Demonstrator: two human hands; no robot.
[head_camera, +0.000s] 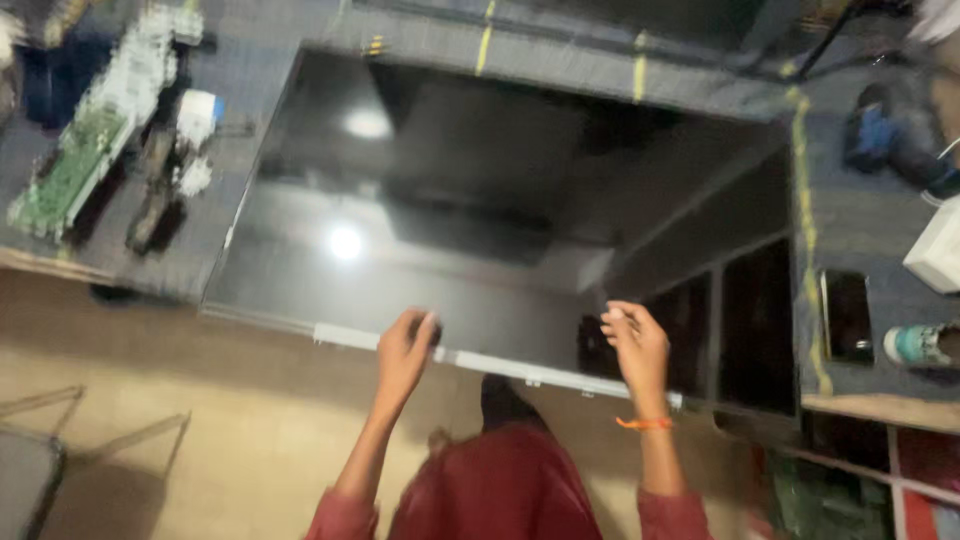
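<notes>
**Both hands on the near edge of a flat display panel**

A large dark display panel (500, 200) lies flat on the grey workbench (860, 230), filling the centre of view. A pale strip (500, 362) runs along its near edge at six o'clock. The left hand (405, 350) curls closed over that strip; the right hand (635, 345), at about five o'clock, grips the same edge. A green circuit board (70, 170) lies at ten o'clock, a black phone (848, 315) at three o'clock.
</notes>
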